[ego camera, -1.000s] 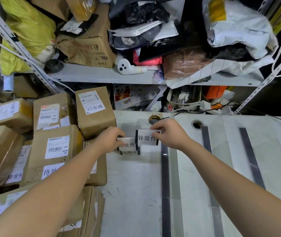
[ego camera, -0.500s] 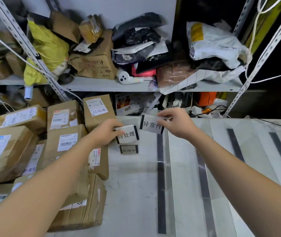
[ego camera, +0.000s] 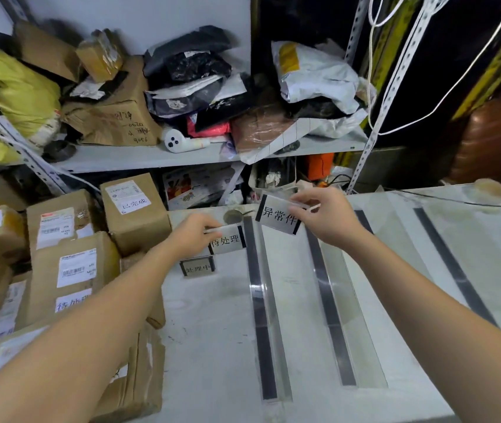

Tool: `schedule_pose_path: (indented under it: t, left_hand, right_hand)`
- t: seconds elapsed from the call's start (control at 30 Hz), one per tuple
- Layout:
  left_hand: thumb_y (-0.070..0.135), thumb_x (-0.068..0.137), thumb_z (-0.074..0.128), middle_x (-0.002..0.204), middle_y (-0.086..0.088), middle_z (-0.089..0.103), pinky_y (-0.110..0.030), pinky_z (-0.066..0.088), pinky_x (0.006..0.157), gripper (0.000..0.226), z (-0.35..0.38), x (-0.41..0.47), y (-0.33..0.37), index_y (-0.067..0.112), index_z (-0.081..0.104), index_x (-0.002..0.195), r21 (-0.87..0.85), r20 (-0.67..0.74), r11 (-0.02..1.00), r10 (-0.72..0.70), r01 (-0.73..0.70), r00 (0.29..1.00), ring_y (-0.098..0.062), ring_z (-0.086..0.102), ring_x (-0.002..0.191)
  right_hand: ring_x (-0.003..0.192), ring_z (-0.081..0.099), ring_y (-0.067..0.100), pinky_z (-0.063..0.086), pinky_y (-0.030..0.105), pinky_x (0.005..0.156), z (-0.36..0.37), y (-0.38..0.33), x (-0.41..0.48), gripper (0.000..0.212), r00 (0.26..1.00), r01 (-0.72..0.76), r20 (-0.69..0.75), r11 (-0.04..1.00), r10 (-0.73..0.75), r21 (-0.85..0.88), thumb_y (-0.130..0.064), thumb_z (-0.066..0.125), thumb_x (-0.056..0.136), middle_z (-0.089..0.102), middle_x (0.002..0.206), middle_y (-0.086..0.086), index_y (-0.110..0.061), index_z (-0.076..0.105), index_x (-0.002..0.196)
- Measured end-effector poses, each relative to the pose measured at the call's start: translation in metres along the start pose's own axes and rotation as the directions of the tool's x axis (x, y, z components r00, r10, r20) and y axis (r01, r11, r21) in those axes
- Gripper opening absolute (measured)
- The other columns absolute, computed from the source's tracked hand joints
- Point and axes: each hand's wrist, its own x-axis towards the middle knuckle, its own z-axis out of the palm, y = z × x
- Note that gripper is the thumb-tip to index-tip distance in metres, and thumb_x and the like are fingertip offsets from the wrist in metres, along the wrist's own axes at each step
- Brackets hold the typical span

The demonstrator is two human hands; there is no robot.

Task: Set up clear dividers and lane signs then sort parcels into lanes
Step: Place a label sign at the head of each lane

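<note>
The left hand [ego camera: 195, 236] pinches the left end of a sign reading 待处理 [ego camera: 229, 240], with the fingers closed on its top edge. The right hand [ego camera: 325, 216] pinches the right end of a second sign reading 异常件 [ego camera: 278, 217], with the thumb and fingers clamped on it. The two hands are apart, each with its own sign.

There are three signs in all. The third one, reading 处理中 [ego camera: 198, 267], stands free on the table [ego camera: 212, 346], just near of the left hand. All three turn their printed face to the near edge, and their long axis runs left to right. The 异常件 sign is tilted, its right end lower, and is held above the far edge of the table. Whether the 待处理 sign touches the table I cannot tell.

Three clear dividers show on the table, each with a dark strip: the first divider [ego camera: 259, 315], the second divider [ego camera: 331, 315] and the third divider [ego camera: 453, 270]. Their long axis runs from the far edge to the near edge. A short piece of another strip shows behind the right wrist.

Cardboard parcels [ego camera: 72, 270] are piled at the left edge. I count at least seven, and the pile hides the rest. Behind the far edge is a shelf [ego camera: 139, 157] with bags and boxes.
</note>
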Motion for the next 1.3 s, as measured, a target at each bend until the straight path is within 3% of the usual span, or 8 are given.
schedule_pose_path:
  t: [0.17, 0.27, 0.43, 0.6, 0.83, 0.97, 1.13, 1.3]
  left_hand:
    - [0.031, 0.099, 0.064, 0.092, -0.009, 0.072, -0.045, 0.054, 0.084, 0.025, 0.025, 0.028, -0.017, 0.010, 0.077, 0.094, 0.085, 0.062, 0.996, -0.044, 0.039, 0.997, -0.028, 0.065, 0.089]
    - [0.029, 0.099, 0.065, 0.093, -0.003, 0.072, -0.044, 0.054, 0.084, 0.022, 0.033, 0.041, -0.027, 0.012, 0.078, 0.098, 0.088, 0.061, 0.995, -0.060, 0.054, 0.996, -0.023, 0.064, 0.088]
    - [0.027, 0.098, 0.066, 0.096, 0.006, 0.068, -0.036, 0.053, 0.086, 0.018, 0.050, 0.053, -0.034, 0.016, 0.078, 0.106, 0.087, 0.128, 0.995, -0.064, 0.053, 0.990, -0.015, 0.062, 0.091]
    - [0.028, 0.097, 0.067, 0.093, 0.002, 0.066, -0.040, 0.054, 0.082, 0.017, 0.070, 0.056, -0.045, 0.015, 0.079, 0.099, 0.175, 0.205, 0.982, -0.106, 0.071, 0.973, -0.020, 0.063, 0.086]
    - [0.029, 0.099, 0.064, 0.091, 0.007, 0.066, -0.035, 0.054, 0.075, 0.015, 0.079, 0.062, -0.057, 0.024, 0.078, 0.103, 0.253, 0.146, 0.964, -0.127, 0.088, 0.981, -0.015, 0.062, 0.081]
    - [0.027, 0.099, 0.065, 0.094, 0.005, 0.065, -0.032, 0.049, 0.075, 0.016, 0.080, 0.070, -0.060, 0.022, 0.077, 0.108, 0.250, 0.114, 0.964, -0.122, 0.090, 0.986, -0.017, 0.060, 0.087]
    - [0.028, 0.097, 0.066, 0.095, 0.003, 0.069, -0.036, 0.054, 0.080, 0.016, 0.084, 0.072, -0.061, 0.019, 0.078, 0.105, 0.257, 0.122, 0.964, -0.110, 0.075, 0.986, -0.019, 0.062, 0.089]
    - [0.030, 0.095, 0.070, 0.111, 0.000, 0.073, -0.038, 0.056, 0.086, 0.024, 0.082, 0.065, -0.062, 0.018, 0.075, 0.114, 0.252, 0.144, 0.962, -0.148, 0.108, 0.978, -0.018, 0.064, 0.096]
  right_hand:
    - [0.093, 0.066, 0.009, 0.049, 0.014, 0.076, 0.001, 0.017, 0.001, 0.024, 0.998, -0.061, 0.028, 0.997, 0.062, -0.037, -0.020, 0.075, 0.091, 0.076, 0.108, -0.003, -0.015, 0.078, 0.114]
    - [0.089, 0.066, 0.007, 0.056, 0.024, 0.079, 0.004, 0.021, 0.004, 0.021, 0.995, -0.085, 0.056, 0.995, 0.088, -0.047, -0.019, 0.075, 0.091, 0.075, 0.102, -0.008, -0.015, 0.078, 0.111]
    - [0.090, 0.068, 0.011, 0.058, 0.029, 0.080, 0.012, 0.031, 0.010, 0.022, 0.988, -0.140, 0.067, 0.990, 0.142, -0.032, -0.019, 0.076, 0.090, 0.077, 0.103, -0.007, -0.017, 0.079, 0.111]
    - [0.089, 0.069, 0.018, 0.058, 0.031, 0.078, 0.014, 0.039, 0.011, 0.018, 0.983, -0.174, 0.049, 0.984, 0.175, -0.028, -0.018, 0.077, 0.088, 0.077, 0.098, -0.006, -0.018, 0.080, 0.106]
    - [0.092, 0.068, 0.014, 0.058, 0.031, 0.083, 0.020, 0.052, 0.007, 0.025, 0.976, -0.205, 0.061, 0.976, 0.209, -0.068, -0.023, 0.078, 0.088, 0.077, 0.107, -0.005, -0.020, 0.079, 0.112]
    - [0.094, 0.068, 0.012, 0.055, 0.027, 0.082, 0.020, 0.055, 0.001, 0.024, 0.972, -0.225, 0.054, 0.973, 0.228, -0.056, -0.022, 0.077, 0.088, 0.077, 0.109, -0.004, -0.019, 0.079, 0.112]
    - [0.092, 0.064, 0.006, 0.044, 0.006, 0.071, 0.019, 0.058, -0.007, 0.023, 0.970, -0.233, 0.053, 0.971, 0.236, -0.059, -0.019, 0.076, 0.089, 0.076, 0.110, -0.005, -0.018, 0.078, 0.112]
    - [0.091, 0.064, 0.003, 0.043, 0.005, 0.072, 0.014, 0.065, -0.018, 0.022, 0.967, -0.243, 0.055, 0.968, 0.247, -0.068, -0.021, 0.076, 0.089, 0.076, 0.108, -0.009, -0.019, 0.079, 0.111]
